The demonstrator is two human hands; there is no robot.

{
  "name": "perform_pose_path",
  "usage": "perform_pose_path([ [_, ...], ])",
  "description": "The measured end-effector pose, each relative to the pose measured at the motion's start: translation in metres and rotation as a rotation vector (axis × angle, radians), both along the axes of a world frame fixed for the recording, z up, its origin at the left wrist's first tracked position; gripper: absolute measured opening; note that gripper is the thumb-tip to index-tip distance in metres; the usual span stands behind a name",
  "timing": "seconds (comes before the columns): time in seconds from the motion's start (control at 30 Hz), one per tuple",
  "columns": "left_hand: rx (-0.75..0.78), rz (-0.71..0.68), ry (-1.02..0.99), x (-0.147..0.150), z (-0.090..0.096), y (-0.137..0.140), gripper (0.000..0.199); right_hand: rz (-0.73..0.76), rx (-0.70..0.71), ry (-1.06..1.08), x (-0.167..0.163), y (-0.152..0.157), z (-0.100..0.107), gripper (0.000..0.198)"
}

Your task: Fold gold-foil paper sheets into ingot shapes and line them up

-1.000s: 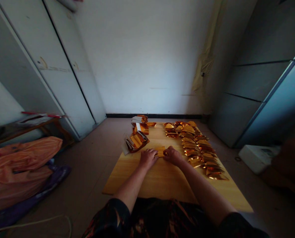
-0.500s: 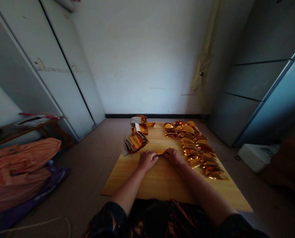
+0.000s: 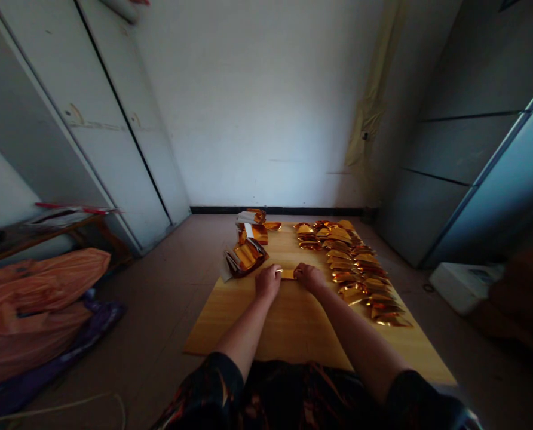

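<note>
While foil (image 3: 288, 275) is pinched, lower centre, by left hand (image 3: 267, 280) and right hand (image 3: 310, 278), folding seems underway; even creasing is called for.

On the left, a tall pale-grey cabinet with two doors (image 3: 132, 143) is standing next to a white wall (image 3: 248, 119). Nearer, a crumpled orange cloth (image 3: 60, 278) is lying partly over a purple cloth (image 3: 98, 324). On the right, a white box-shaped object (image 3: 459, 285) is resting near a tall blue-grey furniture piece (image 3: 446, 146).
</note>
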State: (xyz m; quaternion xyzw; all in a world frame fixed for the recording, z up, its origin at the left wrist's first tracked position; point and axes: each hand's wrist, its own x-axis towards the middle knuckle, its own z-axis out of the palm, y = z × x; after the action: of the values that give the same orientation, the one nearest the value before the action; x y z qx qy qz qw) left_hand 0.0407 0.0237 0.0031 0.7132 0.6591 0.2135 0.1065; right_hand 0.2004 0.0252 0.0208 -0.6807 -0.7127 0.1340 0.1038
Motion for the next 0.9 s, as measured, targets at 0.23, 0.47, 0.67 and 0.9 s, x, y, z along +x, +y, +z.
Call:
perform_pose_path([
  [0.23,0.003,0.008,0.092,0.001,-0.002,0.004,0.029,-0.038,-0.022,-0.039,0.000,0.007,-0.002,0.030],
  [0.47,-0.017,0.011,0.179,0.002,-0.001,0.007,0.030,-0.056,-0.021,-0.031,0.002,0.012,-0.005,0.030],
  [0.67,-0.025,0.017,0.222,0.003,-0.003,0.009,0.033,-0.070,-0.034,-0.017,0.003,0.015,-0.004,0.029],
  [0.9,0.000,0.024,0.253,0.006,0.000,0.005,0.029,-0.082,-0.042,-0.020,0.000,0.014,0.001,0.025],
])
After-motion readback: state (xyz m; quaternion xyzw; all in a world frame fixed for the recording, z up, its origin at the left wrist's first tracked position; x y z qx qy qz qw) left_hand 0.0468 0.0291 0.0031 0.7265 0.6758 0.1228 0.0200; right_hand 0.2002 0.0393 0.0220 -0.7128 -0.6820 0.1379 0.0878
